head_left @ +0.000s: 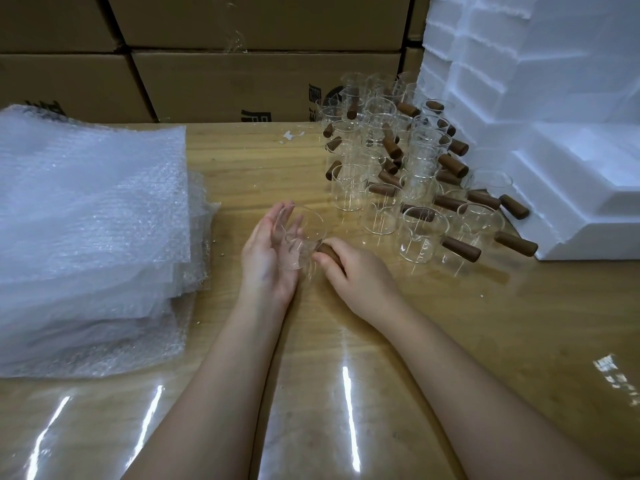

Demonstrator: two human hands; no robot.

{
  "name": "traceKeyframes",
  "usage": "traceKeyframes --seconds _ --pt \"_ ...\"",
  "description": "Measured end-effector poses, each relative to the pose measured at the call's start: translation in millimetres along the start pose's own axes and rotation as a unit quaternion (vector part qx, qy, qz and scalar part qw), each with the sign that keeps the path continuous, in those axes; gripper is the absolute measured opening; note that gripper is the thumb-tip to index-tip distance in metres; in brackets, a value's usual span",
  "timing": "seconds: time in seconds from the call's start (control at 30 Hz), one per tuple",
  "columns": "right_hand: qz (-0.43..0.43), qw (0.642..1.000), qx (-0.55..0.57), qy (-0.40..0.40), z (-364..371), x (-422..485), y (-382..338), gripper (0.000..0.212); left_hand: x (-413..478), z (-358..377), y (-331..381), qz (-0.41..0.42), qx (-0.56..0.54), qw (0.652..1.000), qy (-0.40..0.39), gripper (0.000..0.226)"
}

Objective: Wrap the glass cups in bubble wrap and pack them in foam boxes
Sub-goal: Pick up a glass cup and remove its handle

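Your right hand [349,268] grips the wooden handle [327,252]; your flat left hand [273,247] apparently cradles the glass cup [304,237] above the table [450,323]. Fragile, slippery: support its body.

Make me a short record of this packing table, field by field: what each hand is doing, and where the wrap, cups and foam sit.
Held item: clear glass cup with brown wooden handle, between both hands
Right hand: grips the cup's handle
Left hand: open palm against the glass body
Wrap: stack of clear bubble wrap sheets, table's left side, untouched
Remaining cups: cluster of matching glass cups, upright, far right
Foam: white foam boxes, beside the cluster
Background: brown cardboard cartons
Surface: glossy wooden table
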State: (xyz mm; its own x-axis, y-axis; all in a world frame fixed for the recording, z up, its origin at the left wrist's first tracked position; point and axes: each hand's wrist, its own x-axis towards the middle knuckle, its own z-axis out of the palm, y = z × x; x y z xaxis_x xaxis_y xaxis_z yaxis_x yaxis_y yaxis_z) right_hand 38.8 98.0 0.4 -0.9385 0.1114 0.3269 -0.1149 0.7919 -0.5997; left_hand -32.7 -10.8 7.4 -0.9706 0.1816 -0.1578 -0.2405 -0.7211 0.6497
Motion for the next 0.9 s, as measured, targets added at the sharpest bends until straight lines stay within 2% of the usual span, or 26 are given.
traceKeyframes --seconds 0.1,0.23,0.3,0.37,0.5,0.67,0.73,0.9 --pt "0.001 0.998 -0.043 0.045 2.5 0.7 1.0 0.027 -4.0 1.9 -5.5 0.061 0.117 0.990 0.049 0.028" --pt "0.034 0.992 0.035 0.117 -5.0 2.4 7.0 0.021 -6.5 0.8 -14.2 0.124 0.250 0.960 0.016 0.024" --pt "0.056 0.987 0.094 0.117 -8.6 3.0 9.4 0.020 -5.9 -1.9 -16.4 0.146 0.300 0.943 -0.007 0.026" --pt "0.058 0.985 0.108 0.122 -9.6 4.6 11.8 0.021 -6.7 -3.9 -16.9 0.168 0.346 0.922 -0.032 0.034" --pt "0.055 0.982 0.112 0.138 -9.0 6.0 18.1 0.024 -8.7 -6.2 -11.4 0.134 0.358 0.922 -0.068 0.043" --pt "0.074 0.969 0.182 0.153 -9.9 8.8 25.7 0.026 -14.7 -8.6 -6.9 0.137 0.406 0.895 -0.124 0.042" --pt "0.075 0.966 0.197 0.148 -10.1 9.1 27.0 0.026 -15.5 -7.7 -6.4 0.136 0.405 0.895 -0.133 0.039" --pt "0.086 0.965 0.204 0.144 -11.2 8.7 30.5 0.025 -17.2 -5.6 -7.2 0.131 0.415 0.888 -0.146 0.051"
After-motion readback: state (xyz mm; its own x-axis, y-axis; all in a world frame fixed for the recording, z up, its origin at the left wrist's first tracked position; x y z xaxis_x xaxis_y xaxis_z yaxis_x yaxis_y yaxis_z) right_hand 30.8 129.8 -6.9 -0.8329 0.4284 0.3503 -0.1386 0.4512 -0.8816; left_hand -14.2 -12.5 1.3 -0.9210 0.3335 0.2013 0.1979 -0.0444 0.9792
